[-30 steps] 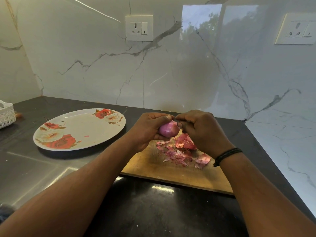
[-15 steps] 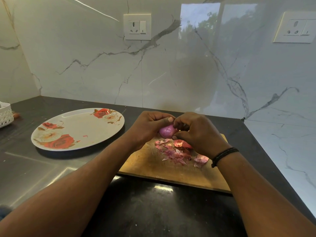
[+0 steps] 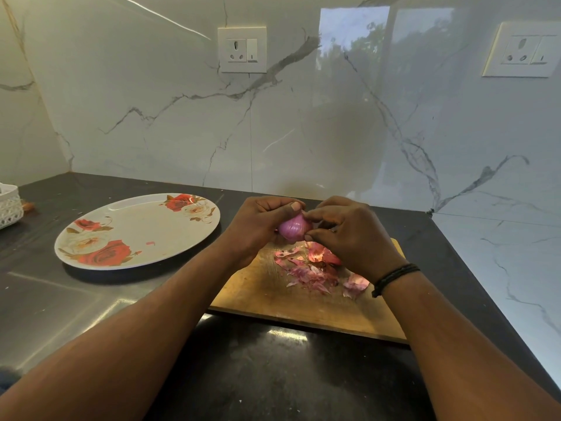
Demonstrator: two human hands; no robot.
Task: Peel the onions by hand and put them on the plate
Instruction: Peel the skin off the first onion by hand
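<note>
- The left hand [image 3: 258, 226] grips a small purple onion [image 3: 292, 228], fingers curled round it and the thumb lying across its top.
- The right hand [image 3: 352, 235] pinches at the onion's right side with curled fingertips, touching the bulb where thumb and forefinger meet.
- The onion is held in the air above the far end of a wooden cutting board [image 3: 273, 296], between the two hands; its visible surface is smooth and glossy.
- Loose onion skins [image 3: 312, 268] lie in a scattered heap on the board, below and just nearer than the right hand.
- A black band [image 3: 394, 276] sits round the right wrist.
- The rose-patterned plate [image 3: 136, 230] rests on the dark desk [image 3: 273, 375] to the left of the board, apart from it; a tiny pink scrap lies on it, and no onion.
- A white lattice basket [image 3: 9, 205] shows at the far left edge.
- Two wall sockets [image 3: 242, 50] are set in the marble wall behind.
</note>
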